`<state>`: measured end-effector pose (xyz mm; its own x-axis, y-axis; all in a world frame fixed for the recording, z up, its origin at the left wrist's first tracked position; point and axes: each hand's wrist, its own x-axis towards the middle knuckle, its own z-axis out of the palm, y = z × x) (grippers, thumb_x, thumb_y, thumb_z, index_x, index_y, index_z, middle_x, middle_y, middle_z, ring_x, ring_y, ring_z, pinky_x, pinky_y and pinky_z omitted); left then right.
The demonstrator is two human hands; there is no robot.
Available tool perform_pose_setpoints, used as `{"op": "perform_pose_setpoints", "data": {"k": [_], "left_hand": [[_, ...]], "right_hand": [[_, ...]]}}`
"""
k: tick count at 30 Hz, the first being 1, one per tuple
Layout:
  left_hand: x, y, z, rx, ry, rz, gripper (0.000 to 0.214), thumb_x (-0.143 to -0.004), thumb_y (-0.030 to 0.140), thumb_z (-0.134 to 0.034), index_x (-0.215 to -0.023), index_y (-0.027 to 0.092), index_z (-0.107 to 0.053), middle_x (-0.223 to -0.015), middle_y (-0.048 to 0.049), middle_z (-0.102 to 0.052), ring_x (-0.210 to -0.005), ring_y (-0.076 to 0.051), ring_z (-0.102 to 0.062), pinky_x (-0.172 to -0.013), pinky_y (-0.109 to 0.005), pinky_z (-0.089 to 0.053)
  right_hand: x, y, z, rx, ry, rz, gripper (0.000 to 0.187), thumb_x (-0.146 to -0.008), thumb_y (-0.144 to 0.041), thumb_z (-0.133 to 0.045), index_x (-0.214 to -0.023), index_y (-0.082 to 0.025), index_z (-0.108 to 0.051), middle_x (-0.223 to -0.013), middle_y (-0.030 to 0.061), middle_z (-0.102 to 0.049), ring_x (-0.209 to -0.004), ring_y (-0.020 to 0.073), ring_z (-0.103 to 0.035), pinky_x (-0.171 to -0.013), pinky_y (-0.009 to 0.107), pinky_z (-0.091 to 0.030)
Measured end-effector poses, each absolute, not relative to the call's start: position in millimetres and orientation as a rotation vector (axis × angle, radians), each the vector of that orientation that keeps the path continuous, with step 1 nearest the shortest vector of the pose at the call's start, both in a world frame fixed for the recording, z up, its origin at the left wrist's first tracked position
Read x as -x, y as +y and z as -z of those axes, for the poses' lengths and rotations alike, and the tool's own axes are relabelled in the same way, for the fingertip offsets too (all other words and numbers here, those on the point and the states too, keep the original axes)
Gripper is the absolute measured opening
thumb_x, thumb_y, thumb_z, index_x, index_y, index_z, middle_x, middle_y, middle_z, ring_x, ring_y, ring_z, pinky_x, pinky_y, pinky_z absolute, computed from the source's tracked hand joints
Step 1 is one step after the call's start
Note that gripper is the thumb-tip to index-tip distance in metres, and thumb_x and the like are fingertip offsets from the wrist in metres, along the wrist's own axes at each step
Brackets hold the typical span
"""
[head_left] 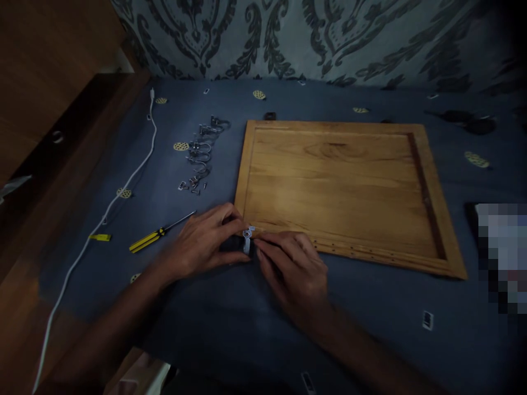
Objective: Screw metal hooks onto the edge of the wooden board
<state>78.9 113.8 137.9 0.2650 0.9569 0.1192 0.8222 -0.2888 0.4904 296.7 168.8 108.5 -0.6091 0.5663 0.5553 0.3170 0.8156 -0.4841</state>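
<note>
Fingers point(234, 226) of the left hand point(201, 244) pinch a metal hook point(247, 242) at the near-left corner of the wooden board point(333, 192), the hook's long axis running off the edge toward the near side. Fingertips of the right hand point(294, 269) bunch together just beside it; whether they grip anything, I can't tell. Blue cloth point(214, 323) stretches before that edge, leaving elbow room; a screwdriver point(148, 240) lies leftward.

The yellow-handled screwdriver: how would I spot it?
Find the rectangular brown wooden panel, then look left past the left hand. The yellow-handled screwdriver lies there. Unlike the small yellow tag at the white cord, it has a thin metal shaft.
</note>
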Motion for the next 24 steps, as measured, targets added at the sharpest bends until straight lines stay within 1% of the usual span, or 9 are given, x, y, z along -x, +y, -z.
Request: {"op": "perform_pose_setpoints", "data": {"k": [2, 4, 6, 8, 12, 15, 21, 24], "left_hand": [[-79.0, 113.8, -137.9, -2.203, 1.628, -0.57, 0.04, -0.096, 0.051, -0.068, -0.122, 0.021, -0.064, -0.112, -0.0063, -0.062, -0.101, -0.02, -0.067, -0.081, -0.031, -0.056], [-79.2, 113.6, -137.7, -2.196, 1.64, -0.565, 0.039, -0.097, 0.051, -0.068, -0.122, 0.021, -0.064, -0.113, -0.0062, -0.063, -0.101, -0.02, -0.067, -0.08, -0.031, -0.056], [-79.4, 113.2, -137.7, -2.191, 1.653, -0.555, 0.039, -0.097, 0.05, -0.068, -0.123, 0.022, -0.063, -0.113, -0.0057, -0.063, -0.102, -0.02, -0.067, -0.08, -0.031, -0.056], [-79.4, 112.9, -138.2, -2.177, 1.652, -0.544, 0.04, -0.095, 0.05, -0.07, -0.123, 0.022, -0.064, -0.113, -0.0054, -0.063, -0.103, -0.02, -0.067, -0.081, -0.031, -0.056], [-79.6, 112.7, -139.5, -2.13, 1.645, -0.543, 0.041, -0.095, 0.048, -0.072, -0.127, 0.023, -0.064, -0.115, -0.0056, -0.063, -0.104, -0.02, -0.066, -0.085, -0.031, -0.056], [-80.0, 112.5, -139.1, -2.132, 1.637, -0.586, 0.04, -0.097, 0.05, -0.068, -0.126, 0.022, -0.064, -0.114, -0.0059, -0.063, -0.103, -0.019, -0.066, -0.083, -0.031, -0.055], [-80.4, 112.3, -138.1, -2.105, 1.624, -0.605, 0.04, -0.098, 0.053, -0.065, -0.126, 0.024, -0.064, -0.114, -0.0062, -0.062, -0.102, -0.02, -0.066, -0.081, -0.031, -0.055], [-80.5, 112.4, -138.6, -2.098, 1.623, -0.612, 0.04, -0.099, 0.052, -0.064, -0.127, 0.024, -0.063, -0.114, -0.0058, -0.062, -0.101, -0.019, -0.066, -0.08, -0.032, -0.056]], "right_hand": [[-296.4, 171.3, -107.0, 0.623, -2.29, -0.373, 0.019, -0.1, -0.013, -0.062, -0.113, -0.017, -0.075, -0.113, 0.0101, -0.08, -0.105, 0.0262, -0.071, -0.088, 0.042, -0.057], [-295.5, 172.2, -105.1, 0.613, -2.311, -0.343, 0.023, -0.1, -0.011, -0.06, -0.117, -0.017, -0.074, -0.117, 0.009, -0.08, -0.116, 0.0275, -0.069, -0.096, 0.046, -0.055], [-294.8, 172.3, -103.6, 0.592, -2.327, -0.341, 0.024, -0.099, -0.009, -0.058, -0.117, -0.016, -0.073, -0.118, 0.0091, -0.08, -0.119, 0.0271, -0.069, -0.103, 0.048, -0.053], [-294.9, 172.5, -102.7, 0.58, -2.341, -0.351, 0.024, -0.099, -0.008, -0.057, -0.116, -0.015, -0.073, -0.118, 0.0094, -0.08, -0.118, 0.0267, -0.069, -0.107, 0.049, -0.051], [-296.8, 174.3, -102.8, 0.588, -2.351, -0.4, 0.025, -0.1, -0.01, -0.057, -0.119, -0.017, -0.072, -0.119, 0.0086, -0.08, -0.12, 0.0263, -0.069, -0.108, 0.05, -0.051], [-297.8, 175.3, -103.3, 0.575, -2.356, -0.421, 0.027, -0.1, -0.01, -0.057, -0.122, -0.017, -0.07, -0.12, 0.0081, -0.079, -0.12, 0.0259, -0.068, -0.108, 0.05, -0.05], [-296.9, 174.2, -103.1, 0.581, -2.337, -0.422, 0.027, -0.1, -0.008, -0.056, -0.121, -0.017, -0.071, -0.12, 0.0093, -0.079, -0.119, 0.0274, -0.069, -0.107, 0.052, -0.052], [-296.5, 173.5, -103.0, 0.589, -2.334, -0.44, 0.032, -0.099, -0.009, -0.056, -0.125, -0.02, -0.072, -0.122, 0.0089, -0.079, -0.12, 0.0278, -0.069, -0.106, 0.052, -0.052]]}}
